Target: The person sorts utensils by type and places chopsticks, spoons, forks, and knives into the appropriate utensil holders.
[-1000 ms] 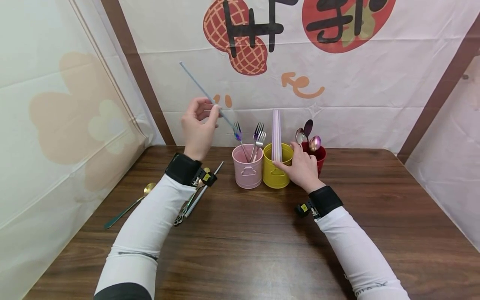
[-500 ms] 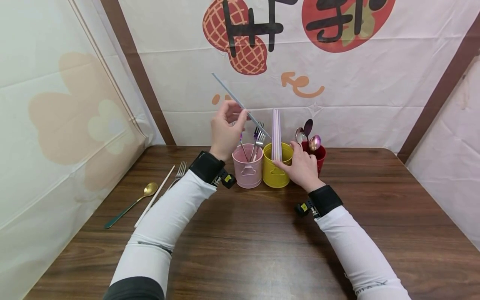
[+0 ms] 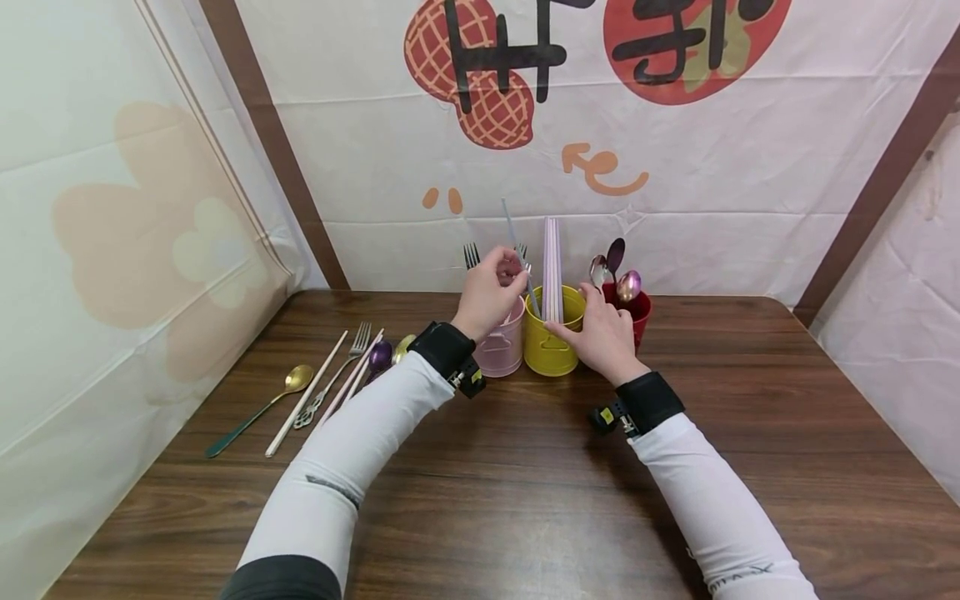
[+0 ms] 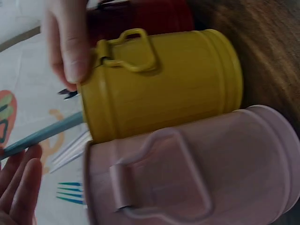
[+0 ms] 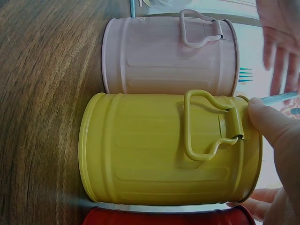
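My left hand (image 3: 487, 292) pinches a pale blue chopstick (image 3: 508, 218) between thumb and fingers. The stick's lower end dips inside the rim of a small yellow bucket (image 3: 551, 354); in the left wrist view the blue chopstick (image 4: 47, 133) leans across the mouth. Pale pink-and-white chopsticks (image 3: 552, 258) stand in the same bucket. My right hand (image 3: 606, 337) holds the yellow bucket at its rim, thumb (image 5: 262, 117) near the handle and fingers round the far side. A pink bucket (image 3: 501, 358) with forks (image 3: 471, 255) stands partly behind my left hand.
A red bucket (image 3: 642, 312) with several spoons (image 3: 629, 286) stands right of the yellow one. On the left of the table lie a gold spoon (image 3: 298, 379), a white chopstick (image 3: 307, 394), a silver fork (image 3: 358, 340) and a purple spoon (image 3: 380, 354). A printed cloth (image 3: 375, 258) hangs behind.
My left hand has moved right and down with the blue chopstick, from left of the pink bucket to the yellow bucket. The stick has tipped more upright. My right hand stays on the yellow rim.
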`<state>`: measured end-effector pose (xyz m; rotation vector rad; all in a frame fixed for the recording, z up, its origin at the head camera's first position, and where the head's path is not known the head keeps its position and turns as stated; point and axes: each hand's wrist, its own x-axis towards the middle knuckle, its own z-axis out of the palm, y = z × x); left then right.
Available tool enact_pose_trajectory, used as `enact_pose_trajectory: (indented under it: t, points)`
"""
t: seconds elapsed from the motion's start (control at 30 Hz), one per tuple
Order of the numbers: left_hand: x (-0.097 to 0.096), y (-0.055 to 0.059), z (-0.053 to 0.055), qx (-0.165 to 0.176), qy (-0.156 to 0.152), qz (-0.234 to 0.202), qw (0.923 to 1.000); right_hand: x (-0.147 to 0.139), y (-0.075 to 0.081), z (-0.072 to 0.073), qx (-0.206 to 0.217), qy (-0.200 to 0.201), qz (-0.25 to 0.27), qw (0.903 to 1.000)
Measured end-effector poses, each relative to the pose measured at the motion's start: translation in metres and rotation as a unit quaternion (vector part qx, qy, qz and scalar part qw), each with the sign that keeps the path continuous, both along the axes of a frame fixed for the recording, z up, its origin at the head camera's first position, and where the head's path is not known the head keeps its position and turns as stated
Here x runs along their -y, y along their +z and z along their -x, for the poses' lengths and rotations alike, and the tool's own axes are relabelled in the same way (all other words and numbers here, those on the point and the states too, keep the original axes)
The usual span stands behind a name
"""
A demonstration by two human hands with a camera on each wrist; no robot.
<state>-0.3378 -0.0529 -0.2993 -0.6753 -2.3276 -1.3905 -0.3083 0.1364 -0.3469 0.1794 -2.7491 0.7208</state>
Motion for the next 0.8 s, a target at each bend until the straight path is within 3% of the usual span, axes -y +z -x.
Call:
enact_pose_trajectory:
  t: [0.2, 0.37, 0.6, 0.8]
  points:
    - [-0.005, -0.005, 0.003, 0.064, -0.003, 0.102, 0.9927, 0.001, -0.001, 0.000, -0.002, -0.002, -0.004, 1.0000]
    - [-0.007, -0.005, 0.006, 0.075, 0.006, 0.167, 0.9830, 0.001, -0.001, 0.000, 0.000, -0.001, -0.007, 1.0000]
    - [-0.003, 0.000, 0.003, 0.080, 0.043, 0.200, 0.9755, 0.001, 0.000, -0.001, 0.006, 0.001, -0.001, 1.0000]
    - [0.013, 0.000, -0.001, 0.065, 0.053, 0.211, 0.9740, 0.001, 0.002, -0.001, 0.013, 0.002, 0.004, 0.9999]
